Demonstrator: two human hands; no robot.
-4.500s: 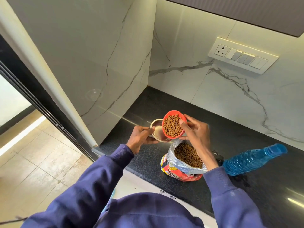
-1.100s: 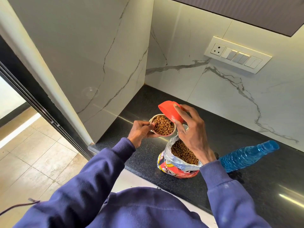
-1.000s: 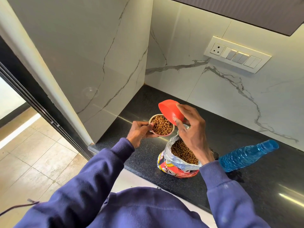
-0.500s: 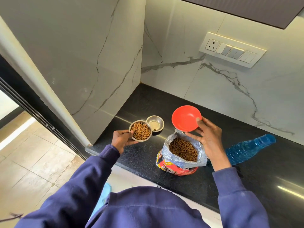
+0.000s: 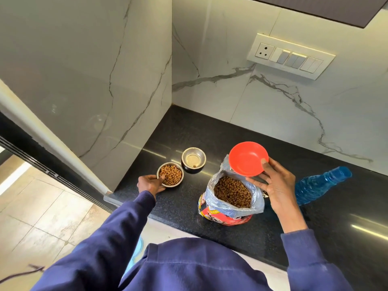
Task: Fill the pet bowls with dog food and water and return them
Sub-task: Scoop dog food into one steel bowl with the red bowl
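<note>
On the dark surface (image 5: 325,238) the open food bag (image 5: 228,215) stands at centre, the blue water bottle (image 5: 319,184) lying at right. The red scoop (image 5: 247,161), full seconds ago, is empty, pinched by the right hand (image 5: 277,185) above the bag. The filled bowl (image 5: 170,175) has come down left of centre, left hand (image 5: 150,184) gripping its rim: food done, water pending. Whether the bottle is capped is unclear.

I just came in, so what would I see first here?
You'd see the bright red bowl in the right hand, held empty beside the open dog food bag. At the counter's left end, the left hand holds a steel bowl full of kibble, next to a nearly empty bowl.
</note>
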